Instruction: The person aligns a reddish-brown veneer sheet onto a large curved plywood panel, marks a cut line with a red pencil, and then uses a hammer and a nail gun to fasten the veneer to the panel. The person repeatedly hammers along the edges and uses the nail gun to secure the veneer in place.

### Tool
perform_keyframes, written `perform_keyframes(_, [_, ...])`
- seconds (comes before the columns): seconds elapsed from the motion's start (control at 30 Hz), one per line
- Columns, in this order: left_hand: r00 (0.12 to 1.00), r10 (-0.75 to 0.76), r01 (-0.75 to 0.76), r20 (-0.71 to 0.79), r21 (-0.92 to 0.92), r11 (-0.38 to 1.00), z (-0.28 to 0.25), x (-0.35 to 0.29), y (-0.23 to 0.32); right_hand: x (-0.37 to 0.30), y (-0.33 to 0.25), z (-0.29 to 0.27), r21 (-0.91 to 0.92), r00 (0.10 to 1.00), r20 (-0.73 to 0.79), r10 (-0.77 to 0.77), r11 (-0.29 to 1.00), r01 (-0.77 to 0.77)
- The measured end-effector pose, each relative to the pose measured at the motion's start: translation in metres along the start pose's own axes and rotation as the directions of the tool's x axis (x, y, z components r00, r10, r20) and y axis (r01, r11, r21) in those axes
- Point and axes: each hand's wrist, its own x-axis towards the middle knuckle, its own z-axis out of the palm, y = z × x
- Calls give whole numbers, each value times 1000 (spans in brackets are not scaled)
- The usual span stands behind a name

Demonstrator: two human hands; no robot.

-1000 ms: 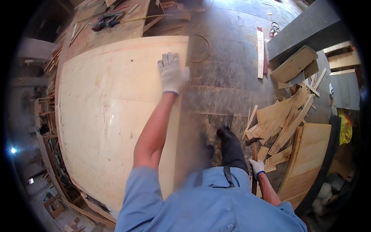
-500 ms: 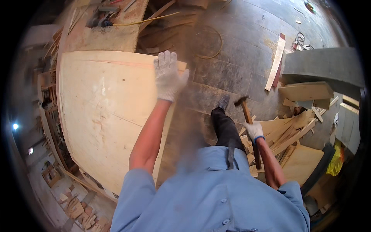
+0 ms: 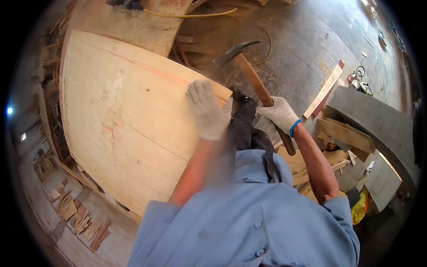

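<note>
right hand [image 3: 279, 114]: wrapped round hammer [image 3: 253, 80] handle, head out past far right corner of board [image 3: 124, 111]. left hand [image 3: 208, 111]: flattened, palm down on board by that corner, gripping nothing.

head-worn fisheye looks steeply down from close above shirt [image 3: 222, 216] and board [image 3: 129, 104]

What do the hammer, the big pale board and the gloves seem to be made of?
Hammer: head dark, dull metal, probably steel; handle likely wood, by its brown, streaky, worn colouring.

Board: smooth, seemingly unpainted wood, perhaps plywood, given its cream surface and dark knot-like spot.

Gloves: matte, off-white knit, judging by the soft texture; maybe cotton, though the fibre stays unclear.
</note>
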Motion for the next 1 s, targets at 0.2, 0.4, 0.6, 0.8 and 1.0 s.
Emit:
perform_keyframes(0.2, [999,-25,27,46,-29,999,-2,3,-3,30,-41,-24,-159,975,163,151,979,-125])
perform_keyframes(0.4, [989,-66,72,133,-41,997,-7,10,-3,42,-64,-29,-245,936,251,246,952,-185])
perform_keyframes(0.6, [993,-58,61,102,-25,998,-3,12,-5,53,-78,-19,-184,918,329,221,969,-167])
perform_keyframes(0.8, [937,-142,172,318,-67,983,-19,29,-1,70,-81,-17,-125,922,346,176,982,-141])
perform_keyframes(1.0, [922,-142,205,360,-143,968,-32,17,-4,89,-82,-42,-144,927,371,53,990,1])
